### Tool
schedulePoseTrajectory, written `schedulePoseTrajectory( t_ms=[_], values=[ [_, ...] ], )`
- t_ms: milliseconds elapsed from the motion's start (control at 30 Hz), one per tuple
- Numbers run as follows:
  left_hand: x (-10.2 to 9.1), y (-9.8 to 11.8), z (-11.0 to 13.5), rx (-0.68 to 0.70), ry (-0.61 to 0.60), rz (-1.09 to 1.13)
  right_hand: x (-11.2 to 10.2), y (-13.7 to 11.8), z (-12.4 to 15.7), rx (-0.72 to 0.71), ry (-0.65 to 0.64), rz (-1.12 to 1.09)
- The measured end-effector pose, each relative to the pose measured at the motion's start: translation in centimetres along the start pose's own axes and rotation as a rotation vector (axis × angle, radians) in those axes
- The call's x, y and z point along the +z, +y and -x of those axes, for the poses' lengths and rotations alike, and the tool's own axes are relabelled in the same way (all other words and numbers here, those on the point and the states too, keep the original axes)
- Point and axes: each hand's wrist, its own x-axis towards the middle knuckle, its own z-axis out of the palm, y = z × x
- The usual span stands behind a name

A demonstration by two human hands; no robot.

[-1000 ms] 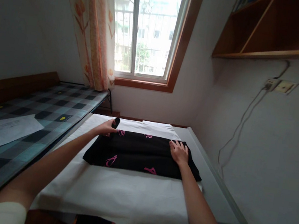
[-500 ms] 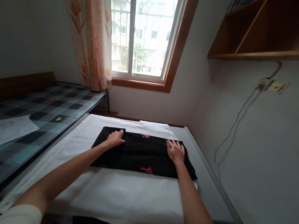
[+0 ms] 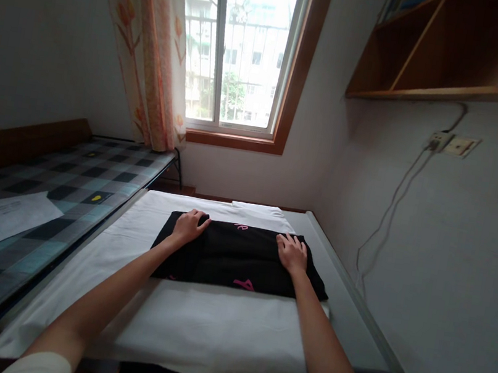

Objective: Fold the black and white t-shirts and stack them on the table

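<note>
A black garment (image 3: 237, 263) with pink lettering lies folded into a wide band across a white cloth (image 3: 191, 321) that covers the table. My left hand (image 3: 189, 227) rests flat on the garment's far left corner, fingers spread and open. My right hand (image 3: 293, 252) lies flat on its right end, fingers stretched out toward the window. Neither hand grips the fabric.
A folded white item (image 3: 257, 208) lies beyond the garment near the wall. On the left is a checked surface (image 3: 67, 178) with white papers (image 3: 5, 215). The grey table edge (image 3: 346, 288) runs along the right wall, with a cable and socket (image 3: 452, 144) and wooden shelf (image 3: 436, 59) above.
My left hand held a corner of the garment up at the far left, then laid it down and pressed flat on it. The right hand stayed in place.
</note>
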Motion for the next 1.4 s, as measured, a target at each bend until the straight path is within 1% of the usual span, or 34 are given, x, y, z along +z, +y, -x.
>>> schedulePoseTrajectory(
  t_ms=[33,67,133,233,300,367,400,433,500,533,600,667,733,800,867,933,1067,1133,1200,1267,1300,1333,1400],
  values=[
    [0.6,-0.2,0.1,0.036,0.016,-0.004,0.0,0.0,0.0,-0.001,0.003,-0.001],
    [1.1,-0.3,0.2,0.063,0.0,-0.012,0.0,0.0,0.1,-0.001,0.007,-0.004],
    [2.3,-0.4,0.5,0.081,-0.074,-0.039,0.1,0.0,0.1,0.009,0.033,-0.017],
    [3.2,-0.5,0.6,0.077,-0.139,-0.074,0.0,-0.6,0.0,0.029,0.144,-0.097],
    [3.4,-0.5,0.5,0.076,-0.153,-0.085,-0.2,-2.1,-0.3,0.004,0.236,-0.271],
    [3.4,-0.5,0.4,0.076,-0.153,-0.083,-0.4,-4.8,-0.8,-0.052,0.267,-0.588],
    [3.3,-0.5,0.4,0.077,-0.149,-0.078,-0.4,-6.5,-0.9,-0.074,0.243,-0.794],
    [3.2,-0.5,0.5,0.078,-0.137,-0.071,-0.4,-8.4,-1.1,-0.086,0.18,-1.018],
    [2.9,-0.3,0.8,0.086,-0.088,-0.054,0.0,-12.0,-1.1,-0.033,-0.027,-1.47],
    [2.7,-0.2,1.0,0.099,-0.051,-0.042,0.3,-13.5,-1.1,-0.005,-0.132,-1.652],
    [2.2,0.0,1.6,0.148,0.027,-0.011,1.1,-15.5,-0.9,0.086,-0.286,-1.888],
    [1.9,0.4,2.3,0.214,0.067,0.023,1.7,-15.7,-0.8,0.219,-0.343,-2.002],
    [1.9,0.6,2.9,0.267,0.035,0.039,2.1,-14.5,-1.0,0.335,-0.324,-2.056],
    [2.1,0.7,3.4,0.301,-0.037,0.029,2.0,-12.2,-1.4,0.379,-0.27,-2.069],
    [2.5,0.7,3.6,0.308,-0.091,0.007,1.6,-9.3,-2.0,0.362,-0.21,-2.02],
    [2.8,0.4,3.6,0.303,-0.112,-0.011,1.0,-6.1,-2.5,0.337,-0.137,-1.922],
    [3.0,-0.2,3.6,0.324,-0.126,-0.025,-0.2,0.5,-2.9,0.335,0.018,-1.734],
    [2.7,0.0,3.8,0.325,-0.102,-0.025,-0.6,2.9,-2.7,0.35,0.079,-1.686],
    [2.3,0.4,4.1,0.264,-0.035,-0.038,-0.8,4.3,-2.4,0.366,0.125,-1.687],
    [1.7,1.1,4.4,0.149,0.04,-0.066,-0.8,4.7,-2.2,0.377,0.158,-1.743],
    [1.4,1.4,4.6,0.088,0.054,-0.076,-0.8,4.6,-2.0,0.38,0.169,-1.784],
    [1.1,1.8,4.7,0.039,0.044,-0.08,-0.8,4.4,-1.9,0.38,0.178,-1.823],
    [0.7,2.3,4.7,-0.016,-0.023,-0.077,-0.7,4.0,-1.8,0.377,0.184,-1.88]
  ],
)
